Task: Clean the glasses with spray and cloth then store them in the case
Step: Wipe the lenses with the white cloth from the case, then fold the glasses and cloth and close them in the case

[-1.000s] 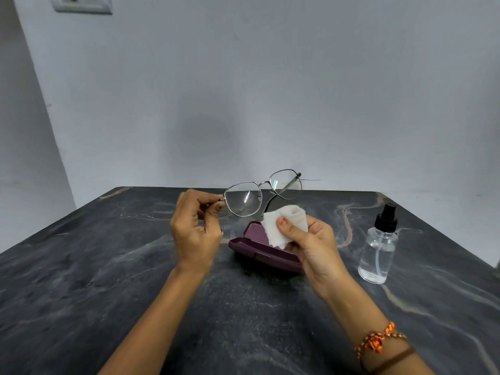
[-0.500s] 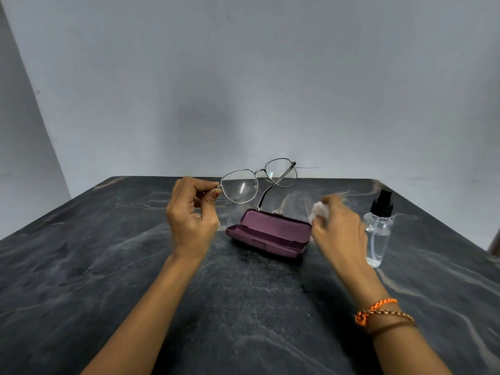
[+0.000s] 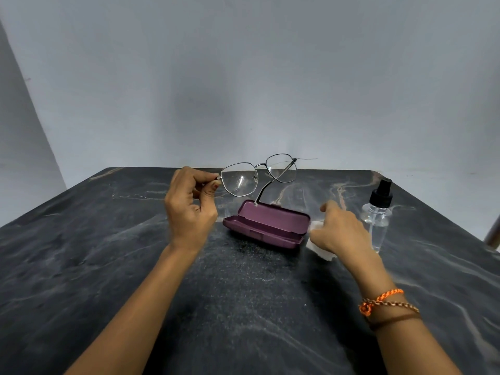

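Note:
My left hand (image 3: 189,207) pinches the left hinge of thin metal-framed glasses (image 3: 257,175), holding them in the air above the open purple case (image 3: 266,224); one temple hangs down toward the case lid. My right hand (image 3: 339,230) is low over the table just right of the case, on a white cloth (image 3: 318,246) that rests on the dark marble table (image 3: 243,288). The fingers cover most of the cloth, and whether they still grip it is unclear. A clear spray bottle (image 3: 377,215) with a black pump top stands right of that hand.
A grey wall rises behind the table's far edge. The table's right edge runs close past the bottle, with a pale rod-like object (image 3: 492,231) beyond it. Orange and brown bracelets (image 3: 387,307) circle my right wrist.
My right hand carried the cloth from in front of the glasses down and to the right, onto the table beside the case. The left hand kept holding the glasses aloft.

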### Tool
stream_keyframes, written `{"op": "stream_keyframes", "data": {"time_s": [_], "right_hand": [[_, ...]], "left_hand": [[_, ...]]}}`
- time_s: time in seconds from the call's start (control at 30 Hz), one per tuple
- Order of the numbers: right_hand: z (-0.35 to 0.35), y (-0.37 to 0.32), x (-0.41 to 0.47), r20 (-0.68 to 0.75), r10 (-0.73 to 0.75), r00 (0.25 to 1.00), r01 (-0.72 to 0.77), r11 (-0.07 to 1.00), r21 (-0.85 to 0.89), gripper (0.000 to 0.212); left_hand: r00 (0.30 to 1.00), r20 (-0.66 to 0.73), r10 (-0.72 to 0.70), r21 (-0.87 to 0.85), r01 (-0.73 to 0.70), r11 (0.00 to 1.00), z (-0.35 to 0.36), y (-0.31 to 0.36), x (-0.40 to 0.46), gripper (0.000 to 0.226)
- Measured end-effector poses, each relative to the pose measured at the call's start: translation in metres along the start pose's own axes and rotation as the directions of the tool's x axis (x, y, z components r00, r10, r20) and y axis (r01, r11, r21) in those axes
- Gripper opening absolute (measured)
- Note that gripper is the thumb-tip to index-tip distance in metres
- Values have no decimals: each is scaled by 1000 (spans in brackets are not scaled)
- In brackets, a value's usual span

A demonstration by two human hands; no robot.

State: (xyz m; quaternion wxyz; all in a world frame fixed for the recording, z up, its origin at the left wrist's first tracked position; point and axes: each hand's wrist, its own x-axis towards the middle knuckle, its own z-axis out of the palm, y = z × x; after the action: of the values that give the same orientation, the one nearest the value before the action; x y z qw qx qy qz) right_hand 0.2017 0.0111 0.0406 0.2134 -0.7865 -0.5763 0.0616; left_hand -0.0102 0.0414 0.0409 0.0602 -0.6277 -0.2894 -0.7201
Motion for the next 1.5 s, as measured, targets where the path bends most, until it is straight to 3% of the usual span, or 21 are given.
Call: {"op": "stream_keyframes", "data": {"time_s": [0.17,0.33,0.53,0.67,0.8,0.87,0.97,1.07,1.23,1.4,1.5], "right_hand": [[7,-1,-1,-58,7,998,-12,997,-74,39],[9,2,1,-23,34,999,-38,984,-174,24],[12,-1,0,-59,25,998,-40,959,-280,23],[9,-7,-3,-329,-126,936,46,969,-242,21],[6,-15,-4,-601,-235,764,348,934,76,33],[7,-23,-7,-636,-146,757,442,833,334,38],[10,-29,-8,-557,4,830,434,623,651,37],[7,-31,-6,-400,72,914,369,270,890,28],[3,-30,-4,-243,45,969,246,-117,962,26],[2,-30,-5,-160,15,987,157,-300,941,22],[2,-30,-5,-106,9,994,102,-354,930,20]], "left_hand": [[1000,8,8,6,-8,1000,0,2,0,2],[1000,16,12,-4,-12,1000,1,2,-1,2],[1000,2,26,-38,-26,999,1,2,0,2],[1000,-4,26,-22,-26,999,1,1,-1,9],[1000,5,27,-54,-27,998,1,3,0,6],[999,10,40,-73,-39,997,0,6,2,4],[998,27,65,-86,-62,994,1,10,2,3],[993,42,109,-69,-106,992,2,14,1,10],[983,67,173,-53,-170,984,4,17,0,13],[983,69,172,-65,-168,984,4,15,-1,5],[987,66,150,-67,-145,987,5,13,-1,6]]}}
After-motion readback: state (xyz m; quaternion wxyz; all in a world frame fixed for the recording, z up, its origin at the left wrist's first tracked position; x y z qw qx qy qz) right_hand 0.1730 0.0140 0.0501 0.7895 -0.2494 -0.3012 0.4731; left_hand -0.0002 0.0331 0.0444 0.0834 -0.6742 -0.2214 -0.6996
